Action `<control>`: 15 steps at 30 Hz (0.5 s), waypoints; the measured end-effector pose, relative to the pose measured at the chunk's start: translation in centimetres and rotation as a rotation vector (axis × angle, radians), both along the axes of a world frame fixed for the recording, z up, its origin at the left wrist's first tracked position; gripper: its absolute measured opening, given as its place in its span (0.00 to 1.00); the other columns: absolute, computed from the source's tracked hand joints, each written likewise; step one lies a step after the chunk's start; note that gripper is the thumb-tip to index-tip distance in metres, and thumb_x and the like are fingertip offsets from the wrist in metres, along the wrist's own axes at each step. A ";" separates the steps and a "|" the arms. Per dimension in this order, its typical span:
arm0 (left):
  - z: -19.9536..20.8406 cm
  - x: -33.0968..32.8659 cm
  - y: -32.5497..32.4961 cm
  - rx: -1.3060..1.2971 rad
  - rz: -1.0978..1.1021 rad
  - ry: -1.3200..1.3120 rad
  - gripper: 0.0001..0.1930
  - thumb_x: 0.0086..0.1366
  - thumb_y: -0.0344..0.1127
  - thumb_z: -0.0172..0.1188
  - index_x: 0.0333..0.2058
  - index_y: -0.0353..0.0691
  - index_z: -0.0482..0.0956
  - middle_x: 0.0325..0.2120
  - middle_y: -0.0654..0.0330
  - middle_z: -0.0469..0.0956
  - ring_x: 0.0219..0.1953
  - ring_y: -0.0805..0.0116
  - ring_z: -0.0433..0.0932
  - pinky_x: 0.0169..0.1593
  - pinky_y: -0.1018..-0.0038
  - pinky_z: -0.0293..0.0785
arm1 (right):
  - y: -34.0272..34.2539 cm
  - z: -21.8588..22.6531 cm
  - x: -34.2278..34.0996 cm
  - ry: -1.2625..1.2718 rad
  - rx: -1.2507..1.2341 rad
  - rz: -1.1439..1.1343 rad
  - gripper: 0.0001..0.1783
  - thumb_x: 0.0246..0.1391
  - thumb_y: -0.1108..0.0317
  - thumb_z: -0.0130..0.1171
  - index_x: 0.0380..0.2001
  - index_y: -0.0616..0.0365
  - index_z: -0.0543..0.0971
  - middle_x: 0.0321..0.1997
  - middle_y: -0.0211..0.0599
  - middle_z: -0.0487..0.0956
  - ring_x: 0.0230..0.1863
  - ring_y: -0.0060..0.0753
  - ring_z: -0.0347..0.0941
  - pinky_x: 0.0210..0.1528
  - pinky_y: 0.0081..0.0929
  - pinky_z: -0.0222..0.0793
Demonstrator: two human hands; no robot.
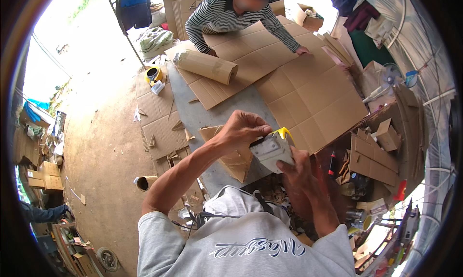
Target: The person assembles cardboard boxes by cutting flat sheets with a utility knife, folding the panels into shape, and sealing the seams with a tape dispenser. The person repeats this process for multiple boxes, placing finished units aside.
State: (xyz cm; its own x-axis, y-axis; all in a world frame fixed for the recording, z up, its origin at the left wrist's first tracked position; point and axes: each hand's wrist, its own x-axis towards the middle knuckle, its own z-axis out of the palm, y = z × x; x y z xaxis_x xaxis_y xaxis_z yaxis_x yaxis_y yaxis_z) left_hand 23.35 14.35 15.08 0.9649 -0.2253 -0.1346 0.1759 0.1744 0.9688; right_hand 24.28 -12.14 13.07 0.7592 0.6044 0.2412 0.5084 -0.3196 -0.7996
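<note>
My right hand (301, 171) grips a flat grey handheld tool (272, 152) with a bright yellow curved edge at its top; its exact kind is unclear. My left hand (248, 127) is closed in a pinch at the tool's upper left corner, beside a dark part. What those fingertips hold is too small to make out. Below the left forearm, a folded piece of cardboard (236, 163) lies on the grey tabletop (236, 105). Large creased cardboard sheets (308, 98) spread beyond my hands. A brown cardboard roll (205, 67) rests on them, left of centre.
Across the table a person in a striped top (212, 16) leans over the sheets, both hands on the cardboard. A yellow tape roll (153, 75) sits at the left. Cardboard boxes (388, 134) and a small fan (390, 76) stand on the right. Another person's sleeve (46, 213) shows at far left.
</note>
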 end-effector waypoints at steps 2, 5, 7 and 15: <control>0.2 0.6 0.4 0.141 0.122 -0.070 0.08 0.69 0.32 0.70 0.38 0.31 0.89 0.33 0.61 0.87 0.36 0.77 0.81 0.42 0.75 0.78 | 0.4 0.1 0.0 0.155 0.022 -0.038 0.30 0.63 0.44 0.66 0.38 0.67 0.79 0.24 0.43 0.81 0.29 0.37 0.82 0.32 0.37 0.72; 0.2 2.1 1.7 0.481 0.341 -0.365 0.04 0.67 0.27 0.68 0.35 0.31 0.88 0.28 0.62 0.85 0.31 0.77 0.81 0.36 0.76 0.78 | 0.4 0.7 -0.1 0.574 0.066 -0.019 0.27 0.69 0.47 0.62 0.38 0.67 0.80 0.26 0.33 0.82 0.33 0.25 0.79 0.36 0.31 0.71; -0.2 3.3 3.6 0.399 0.485 -0.303 0.06 0.68 0.28 0.68 0.34 0.30 0.87 0.26 0.62 0.84 0.28 0.76 0.81 0.34 0.77 0.78 | -0.1 1.4 -0.3 0.741 0.036 -0.029 0.25 0.71 0.49 0.60 0.40 0.66 0.81 0.31 0.30 0.83 0.36 0.21 0.79 0.39 0.27 0.71; -2.3 5.9 9.3 0.723 0.361 -0.147 0.13 0.66 0.35 0.68 0.26 0.31 0.86 0.18 0.58 0.82 0.22 0.72 0.80 0.31 0.70 0.78 | 0.0 2.9 -0.1 1.177 0.123 -0.015 0.26 0.72 0.51 0.58 0.49 0.68 0.83 0.42 0.37 0.86 0.39 0.25 0.82 0.44 0.26 0.78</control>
State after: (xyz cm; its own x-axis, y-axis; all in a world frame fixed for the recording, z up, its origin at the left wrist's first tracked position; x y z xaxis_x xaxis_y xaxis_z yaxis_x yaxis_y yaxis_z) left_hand 29.27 23.63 12.77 0.9805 0.1963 0.0058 0.0910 -0.4804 0.8723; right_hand 24.19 -12.13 15.97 0.5599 0.6150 -0.5552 -0.5644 -0.2075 -0.7990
